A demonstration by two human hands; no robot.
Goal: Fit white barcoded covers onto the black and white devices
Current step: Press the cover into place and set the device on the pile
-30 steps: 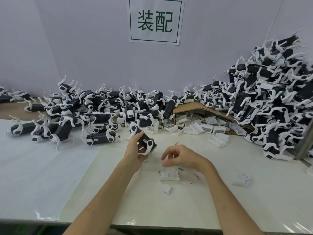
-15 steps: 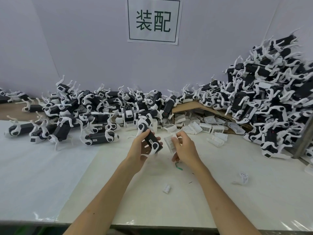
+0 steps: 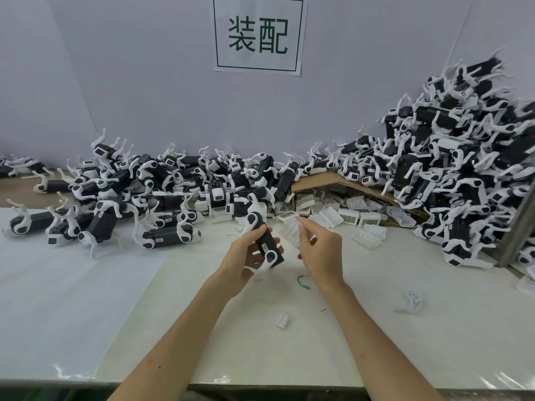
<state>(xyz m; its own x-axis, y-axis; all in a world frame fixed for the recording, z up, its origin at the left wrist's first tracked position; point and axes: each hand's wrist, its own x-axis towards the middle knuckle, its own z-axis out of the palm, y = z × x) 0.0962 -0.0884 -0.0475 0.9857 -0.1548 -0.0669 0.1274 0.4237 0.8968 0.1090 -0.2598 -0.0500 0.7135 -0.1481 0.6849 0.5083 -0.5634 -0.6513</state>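
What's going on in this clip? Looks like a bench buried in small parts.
A person is assembling at a white table. The left hand grips a black and white device, and the right hand pinches a white cover just beside it. The cover is not yet fitted. Heaps of similar devices line the wall, and loose covers spill from a cardboard box.

Device [image 3: 265, 241]: matt black plastic, white limbs. Cover [image 3: 290, 232]: white plastic. Box [image 3: 327, 180]: rough brown cardboard.
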